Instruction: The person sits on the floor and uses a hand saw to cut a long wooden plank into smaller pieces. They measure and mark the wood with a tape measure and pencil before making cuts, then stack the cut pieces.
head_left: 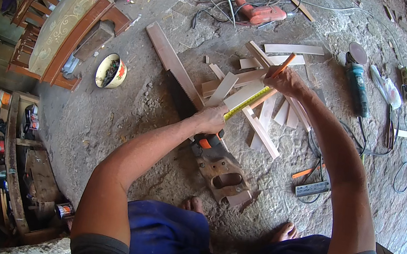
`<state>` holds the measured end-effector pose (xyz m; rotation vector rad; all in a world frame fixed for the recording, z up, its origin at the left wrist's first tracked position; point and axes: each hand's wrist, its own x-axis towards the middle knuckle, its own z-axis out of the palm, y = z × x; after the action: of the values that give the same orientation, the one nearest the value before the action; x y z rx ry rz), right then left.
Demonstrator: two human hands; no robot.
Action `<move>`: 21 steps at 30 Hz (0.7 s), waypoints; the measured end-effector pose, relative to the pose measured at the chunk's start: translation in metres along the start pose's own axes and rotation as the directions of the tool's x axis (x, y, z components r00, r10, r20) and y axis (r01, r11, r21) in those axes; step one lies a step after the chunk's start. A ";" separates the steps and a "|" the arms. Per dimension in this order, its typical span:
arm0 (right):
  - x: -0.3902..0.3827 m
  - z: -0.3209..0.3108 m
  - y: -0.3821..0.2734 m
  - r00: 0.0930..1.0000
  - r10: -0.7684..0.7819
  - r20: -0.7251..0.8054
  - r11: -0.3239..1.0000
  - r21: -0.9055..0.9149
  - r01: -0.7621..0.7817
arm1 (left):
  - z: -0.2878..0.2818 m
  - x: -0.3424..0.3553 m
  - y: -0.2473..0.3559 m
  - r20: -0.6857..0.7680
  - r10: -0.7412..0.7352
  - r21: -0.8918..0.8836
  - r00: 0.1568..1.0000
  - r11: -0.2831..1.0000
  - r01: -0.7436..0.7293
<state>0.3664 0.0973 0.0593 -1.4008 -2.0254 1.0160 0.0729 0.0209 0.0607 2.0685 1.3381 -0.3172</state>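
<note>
My left hand [208, 121] is closed at the near end of a pale wooden strip [241, 97]. Just below its fingers sits the orange and black case of a tape measure [207, 141]. The yellow tape blade [247, 103] runs out along the strip toward my right hand [288, 83]. That hand is closed near the strip's far end, with an orange pencil [284, 65] sticking up from its fingers. Under my left hand lies a handsaw [210, 163] with a worn wooden handle, its dark blade pointing away to the left. Several cut wooden pieces [264, 121] lie crisscrossed beneath the strip.
A green angle grinder [357, 83] and a power strip [406, 86] lie at right. Beyond the wood is a red power tool [260, 13] among tangled cables. Left stand a bowl [111, 71], a carved wooden furniture piece [70, 33] and a wooden crate [18, 159].
</note>
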 end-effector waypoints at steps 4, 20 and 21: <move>0.000 0.000 0.001 1.000 -0.011 -0.007 1.000 -0.003 0.011 | 0.001 0.001 -0.001 0.029 -0.011 0.006 1.000 1.000 0.011; 0.000 -0.002 -0.001 0.999 0.032 0.033 0.999 -0.008 -0.032 | 0.002 0.002 -0.001 0.024 -0.090 -0.046 0.996 0.995 0.091; 0.000 -0.001 0.000 0.999 0.023 0.030 1.000 0.003 -0.023 | 0.002 0.003 -0.001 0.039 -0.106 -0.044 0.994 0.993 0.108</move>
<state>0.3675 0.0973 0.0605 -1.4176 -2.0326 1.0560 0.0733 0.0219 0.0577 1.9482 1.4244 -0.3659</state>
